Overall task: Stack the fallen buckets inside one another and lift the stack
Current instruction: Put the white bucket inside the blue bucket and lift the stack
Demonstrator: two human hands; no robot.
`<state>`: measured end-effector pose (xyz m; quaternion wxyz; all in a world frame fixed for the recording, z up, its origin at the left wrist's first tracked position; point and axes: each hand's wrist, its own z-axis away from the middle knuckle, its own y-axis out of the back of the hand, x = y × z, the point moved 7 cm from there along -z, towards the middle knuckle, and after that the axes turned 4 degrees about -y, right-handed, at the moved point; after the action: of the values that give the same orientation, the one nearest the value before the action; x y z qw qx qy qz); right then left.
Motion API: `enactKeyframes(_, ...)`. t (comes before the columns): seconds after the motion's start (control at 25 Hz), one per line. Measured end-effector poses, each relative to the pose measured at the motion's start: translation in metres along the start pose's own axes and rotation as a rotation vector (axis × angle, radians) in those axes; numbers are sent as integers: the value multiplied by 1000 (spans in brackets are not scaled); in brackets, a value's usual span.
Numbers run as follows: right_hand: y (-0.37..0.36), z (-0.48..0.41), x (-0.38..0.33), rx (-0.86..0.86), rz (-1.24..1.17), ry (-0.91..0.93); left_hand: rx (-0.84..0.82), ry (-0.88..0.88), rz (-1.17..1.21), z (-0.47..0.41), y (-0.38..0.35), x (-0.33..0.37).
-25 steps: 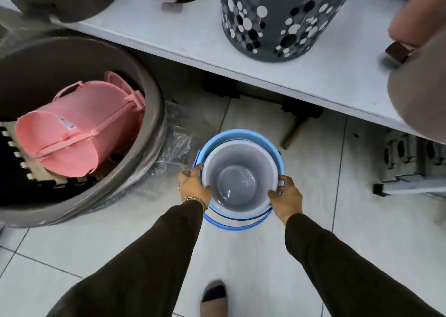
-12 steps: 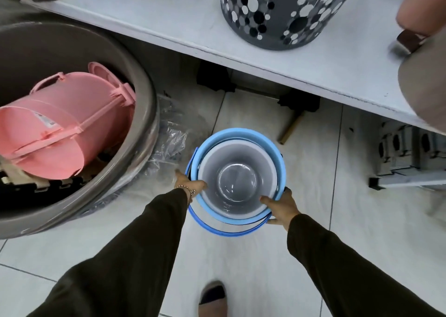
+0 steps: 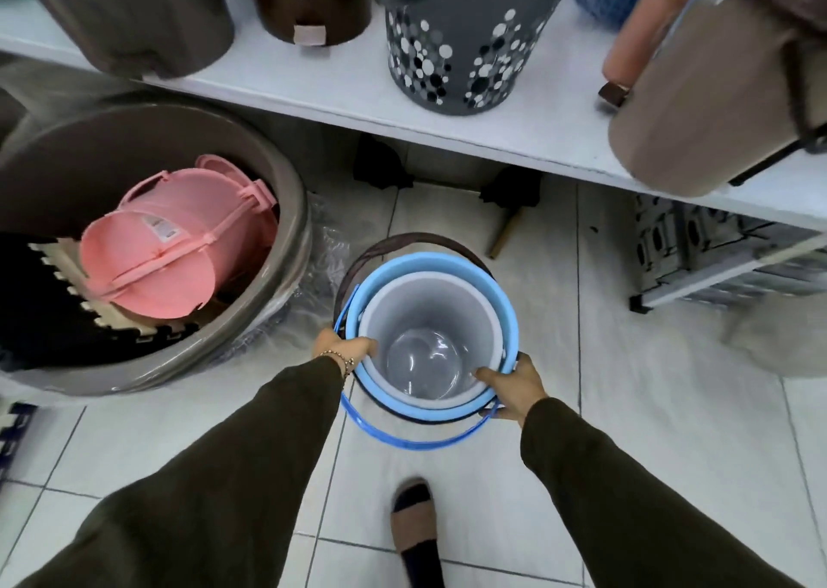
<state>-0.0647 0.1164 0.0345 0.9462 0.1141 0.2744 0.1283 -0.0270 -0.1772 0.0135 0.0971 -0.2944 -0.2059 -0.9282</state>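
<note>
- A second ago the nested buckets sat low over the floor tiles with my hands pinching the rim from outside. Now the stack looks nearer to me and higher, and a dark brown rim [image 3: 416, 240] shows round the far side of the blue bucket [image 3: 452, 261] that I could not see before.
- My reading is that the lift has begun: the nesting part seems done, and what remains is to bring the stack fully up.
- My left hand [image 3: 342, 350] is closed on the near-left rim, thumb hooked over the edge, fingers hidden outside the wall.
- My right hand [image 3: 514, 384] is clamped on the near-right rim, thumb inside the grey bucket [image 3: 429, 319], the rest wrapped outside.
- The stack hangs between my two hands above the white floor tiles [image 3: 626, 408], just in front of my shoe [image 3: 414, 525], below the front edge of the white shelf [image 3: 313, 90] and just right of the big grey tub [image 3: 286, 274] holding the pink bucket [image 3: 179, 234].
- The grey bucket sits inside the blue one, its rim slightly off-centre towards my left; its glossy bottom reflects light.
- The blue handle [image 3: 416, 442] has dropped loose and hangs in a loop on my side, touching neither hand that I can tell.
</note>
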Motion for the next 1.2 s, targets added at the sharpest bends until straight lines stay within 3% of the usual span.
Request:
enactKeyframes(0.48,123,350,-145,231,-257,531,-52,-531,112,303,131,211)
enactKeyframes(0.68,176,447,-240,408,-130,786,-88,-726,133,386,171,328)
enactKeyframes(0.96,209,461,-420,494,-108,1004,-45,-906,222,398,195,506)
enactKeyframes(1.2,204,380,-551,468,-54,922,-38,-823,173,316,183,626)
